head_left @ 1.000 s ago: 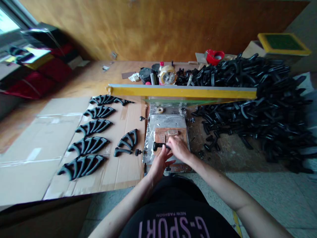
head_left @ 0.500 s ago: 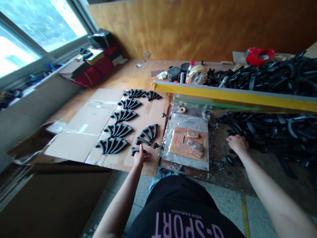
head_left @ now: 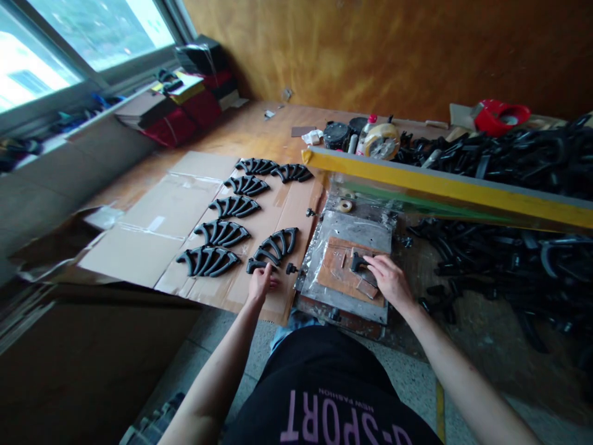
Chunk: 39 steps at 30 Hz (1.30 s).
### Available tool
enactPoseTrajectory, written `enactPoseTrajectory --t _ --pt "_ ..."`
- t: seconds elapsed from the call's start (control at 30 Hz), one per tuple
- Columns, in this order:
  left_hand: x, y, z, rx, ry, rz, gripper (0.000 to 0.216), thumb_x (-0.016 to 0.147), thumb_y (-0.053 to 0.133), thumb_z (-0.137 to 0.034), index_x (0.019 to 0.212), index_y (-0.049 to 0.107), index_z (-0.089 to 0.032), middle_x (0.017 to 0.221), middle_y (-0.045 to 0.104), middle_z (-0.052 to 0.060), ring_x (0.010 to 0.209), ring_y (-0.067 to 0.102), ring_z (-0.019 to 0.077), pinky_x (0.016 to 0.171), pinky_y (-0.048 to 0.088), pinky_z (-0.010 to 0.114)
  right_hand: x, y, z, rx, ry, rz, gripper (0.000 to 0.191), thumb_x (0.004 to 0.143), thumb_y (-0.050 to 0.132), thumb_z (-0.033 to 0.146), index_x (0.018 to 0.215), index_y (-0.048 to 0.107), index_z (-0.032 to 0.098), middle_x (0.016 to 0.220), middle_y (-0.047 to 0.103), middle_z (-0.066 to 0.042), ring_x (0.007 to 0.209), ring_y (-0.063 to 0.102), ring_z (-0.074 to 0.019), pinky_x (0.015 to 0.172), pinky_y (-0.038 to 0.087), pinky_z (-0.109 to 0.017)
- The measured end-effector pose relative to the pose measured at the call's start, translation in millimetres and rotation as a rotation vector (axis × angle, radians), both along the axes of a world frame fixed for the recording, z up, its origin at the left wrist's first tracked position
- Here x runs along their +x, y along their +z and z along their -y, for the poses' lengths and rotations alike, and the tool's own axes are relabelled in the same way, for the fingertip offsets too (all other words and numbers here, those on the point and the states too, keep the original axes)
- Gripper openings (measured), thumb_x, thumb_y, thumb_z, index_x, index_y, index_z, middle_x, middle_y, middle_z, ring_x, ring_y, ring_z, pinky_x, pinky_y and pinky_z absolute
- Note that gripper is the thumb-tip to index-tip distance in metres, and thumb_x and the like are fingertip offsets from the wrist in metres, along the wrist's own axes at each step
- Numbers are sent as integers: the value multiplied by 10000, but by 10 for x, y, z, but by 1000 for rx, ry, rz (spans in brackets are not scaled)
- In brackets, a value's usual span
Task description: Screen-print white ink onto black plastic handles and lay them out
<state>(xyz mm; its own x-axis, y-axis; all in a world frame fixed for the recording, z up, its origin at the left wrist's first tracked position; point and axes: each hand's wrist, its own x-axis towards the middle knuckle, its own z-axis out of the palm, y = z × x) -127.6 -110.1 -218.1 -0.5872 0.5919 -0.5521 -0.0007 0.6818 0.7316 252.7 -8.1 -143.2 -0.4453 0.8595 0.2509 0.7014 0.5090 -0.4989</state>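
Observation:
My left hand (head_left: 262, 283) has its fingers closed on a curved black plastic handle (head_left: 254, 266), at the near end of a small fan of like handles (head_left: 280, 245) on the cardboard. My right hand (head_left: 388, 279) grips another black handle (head_left: 357, 262) by one end, over the brown board on the metal plate (head_left: 309, 290). Left of my left hand, several fans of black handles (head_left: 210, 260) lie in a column on the cardboard sheet (head_left: 134, 256). A small black knob-like part (head_left: 291, 268) sits just right of my left hand.
A heap of loose black handles (head_left: 504, 266) covers the right side. A yellow-edged bar (head_left: 417, 170) crosses above the plate. Behind it stand a tape roll (head_left: 382, 142), a bottle (head_left: 369, 128) and a red tape dispenser (head_left: 500, 117). A small tape ring (head_left: 345, 205) lies above the plate.
My right hand has moved left from the heap to above the plate, now with a black handle in it. My left hand has brought its handle up against the small fan.

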Motion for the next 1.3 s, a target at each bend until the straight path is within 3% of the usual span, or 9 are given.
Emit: enactPoseTrajectory --t 0.13,0.3,0.4,0.5,0.6,0.7,0.9,1.07,1.3 --pt "149 4 101 98 47 -108 381 908 470 -497 1129 481 -187 828 647 37 558 613 122 516 506 243 -220 -12 35 114 112 187 368 938 431 157 1169 705 242 967 661 -82 940 591 -216 851 489 -336" --pt "157 26 94 123 61 -238 402 896 521 -433 1242 487 -231 865 639 20 616 620 129 607 510 262 -477 213 -89 147 158 237 261 927 518 225 1071 735 235 1018 645 -94 954 547 -240 858 468 -380" --pt "118 50 23 114 16 -320 379 892 544 -375 1239 546 -224 847 633 25 753 636 166 751 508 305 -1045 264 -162 57 294 130 267 944 502 239 1104 712 205 1026 650 -92 963 550 -223 887 471 -365" --pt "120 102 -52 98 -28 -365 327 897 542 -349 1180 599 -195 866 640 50 859 629 195 842 485 336 -1798 152 -215 -33 412 126 273 926 528 232 1142 695 211 1123 646 -94 1057 527 -236 954 449 -391" --pt "155 172 -102 91 -41 -365 277 899 539 -331 1125 614 -189 917 653 62 914 625 196 871 473 330 -2434 -9 -244 -121 439 284 319 925 535 280 1216 661 237 1180 625 -101 1099 507 -264 948 440 -422" --pt "170 232 -129 68 -57 -357 250 901 532 -315 1101 610 -187 942 656 65 896 621 188 850 475 321 -2793 -112 -260 -182 371 497 381 935 519 376 1294 603 275 1173 606 -121 1067 519 -303 862 453 -444" --pt "150 276 -127 34 -72 -338 240 910 526 -326 1098 596 -195 894 635 53 819 607 177 796 484 310 -3017 -155 -370 -280 306 643 381 923 514 470 1206 635 246 1191 572 -135 1037 567 -294 822 454 -395" --pt "148 274 -176 62 -105 -387 261 918 524 -348 1132 572 -206 1019 622 72 861 621 176 830 492 317 -3079 -192 -497 -343 290 609 323 913 529 441 1102 673 223 1097 620 -102 954 622 -232 865 436 -357" --pt "-184 198 -855 199 -158 -428 221 935 502 -333 1098 586 -210 1034 619 71 900 618 174 858 489 304 -3228 -211 -935 -264 69 494 318 915 516 409 1088 671 192 1063 641 -109 915 637 -232 839 448 -347"
